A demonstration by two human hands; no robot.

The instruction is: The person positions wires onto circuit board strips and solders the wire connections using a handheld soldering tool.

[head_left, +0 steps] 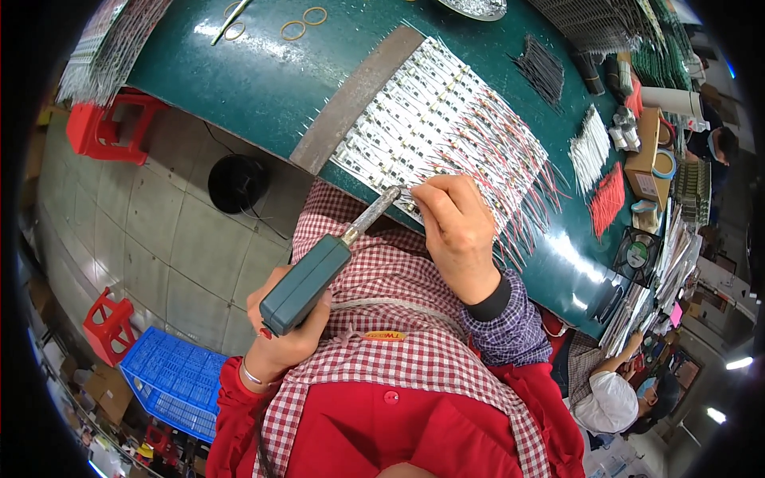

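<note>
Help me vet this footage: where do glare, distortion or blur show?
Head view: glare whitens patches of the green table; lamps at right burn out; the table's near edge bows; the soldering iron and right hand look fairly sharp.

Upper left: red stool (119,131). Left of centre: black bucket (236,185). Lower left: blue plastic crate (177,378). Right side: cardboard box (643,159), black fan (637,253).

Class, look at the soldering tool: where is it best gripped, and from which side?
The soldering tool is probably best gripped around the rear of its boxy green body, coming from the wearer's near side, where the left hand wraps it. Its slim metal barrel points away toward the white boards and may be hot, so avoid that end.
</note>
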